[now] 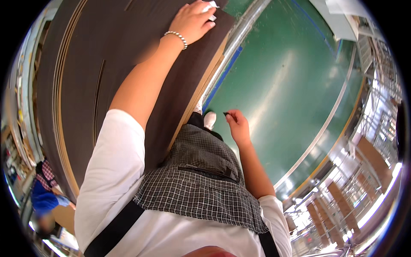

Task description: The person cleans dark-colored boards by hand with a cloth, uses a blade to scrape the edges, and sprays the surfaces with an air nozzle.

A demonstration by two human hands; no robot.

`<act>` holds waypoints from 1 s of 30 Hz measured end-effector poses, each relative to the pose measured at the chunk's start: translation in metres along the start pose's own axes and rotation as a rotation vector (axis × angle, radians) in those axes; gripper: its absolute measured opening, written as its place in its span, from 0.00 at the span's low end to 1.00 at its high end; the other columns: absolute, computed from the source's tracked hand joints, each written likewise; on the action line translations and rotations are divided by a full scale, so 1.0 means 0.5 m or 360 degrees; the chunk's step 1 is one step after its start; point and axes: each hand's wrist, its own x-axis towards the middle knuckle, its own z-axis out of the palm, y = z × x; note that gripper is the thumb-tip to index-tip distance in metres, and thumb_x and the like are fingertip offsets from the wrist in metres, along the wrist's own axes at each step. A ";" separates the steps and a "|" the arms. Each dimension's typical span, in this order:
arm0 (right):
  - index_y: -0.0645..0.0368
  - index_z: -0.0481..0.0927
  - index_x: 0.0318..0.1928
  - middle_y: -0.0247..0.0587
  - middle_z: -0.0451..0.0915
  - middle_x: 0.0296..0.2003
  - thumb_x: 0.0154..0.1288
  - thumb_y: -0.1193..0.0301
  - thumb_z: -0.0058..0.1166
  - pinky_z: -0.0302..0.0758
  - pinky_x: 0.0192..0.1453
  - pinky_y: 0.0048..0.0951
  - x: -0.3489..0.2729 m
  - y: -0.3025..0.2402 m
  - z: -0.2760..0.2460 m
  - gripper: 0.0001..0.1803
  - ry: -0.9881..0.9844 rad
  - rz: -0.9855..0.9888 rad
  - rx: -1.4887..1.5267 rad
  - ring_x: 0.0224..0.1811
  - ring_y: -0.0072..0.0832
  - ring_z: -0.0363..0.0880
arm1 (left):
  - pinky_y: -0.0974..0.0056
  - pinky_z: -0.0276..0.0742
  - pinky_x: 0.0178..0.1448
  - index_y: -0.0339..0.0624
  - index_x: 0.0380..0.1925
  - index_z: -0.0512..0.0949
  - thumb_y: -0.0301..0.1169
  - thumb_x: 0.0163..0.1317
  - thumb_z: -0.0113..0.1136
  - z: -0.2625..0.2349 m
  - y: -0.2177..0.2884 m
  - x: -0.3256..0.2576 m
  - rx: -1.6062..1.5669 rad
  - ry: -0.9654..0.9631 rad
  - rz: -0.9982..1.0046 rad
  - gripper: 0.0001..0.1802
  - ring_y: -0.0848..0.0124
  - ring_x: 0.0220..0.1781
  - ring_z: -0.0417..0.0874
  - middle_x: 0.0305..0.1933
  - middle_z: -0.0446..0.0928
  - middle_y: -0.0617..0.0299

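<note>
The right grip (238, 126) was pinched together, thumb against finger, on something small; the left grip (192, 20) lay with its fingers bent over a dark panel, and I couldn't tell whether they were clamped on the white material there or merely wearing it.

Biggest of all was the glossy green floor (291, 98), spreading away on the person's right. To the left stretched the broad, dark brown, flat panel (180, 85), marked with long straight grooves and showing a tan edge on the side nearest the floor. The left arm reached across it, and the left grip rested near its far end. Along that edge ran a silvery metal rail (246, 25), with a narrow blue strip (223, 77) beside it.

The person wore a black-and-white checked apron (192, 192) over a white short-sleeved top. At the far left, a co-worker (43, 195) in blue and checked clothing stood well apart.

Beneath the right grip, a white shoe (209, 120) showed on the floor. A beaded silvery bracelet (180, 36) circled the left wrist. The white material (209, 6) sat at the left fingertips, and smallest was the dark, pointed piece (225, 114) poking out from the right grip, well clear of the panel.
</note>
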 end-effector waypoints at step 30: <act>0.63 0.80 0.46 0.29 0.79 0.32 0.64 0.82 0.59 0.70 0.37 0.16 0.217 -0.144 0.112 0.10 0.0002 -0.0179 0.1101 0.33 0.13 0.73 | 0.65 0.73 0.56 0.36 0.43 0.82 0.29 0.62 0.63 0.129 0.019 -0.027 -0.0474 0.0396 -0.0111 0.11 0.63 0.49 0.78 0.47 0.76 0.55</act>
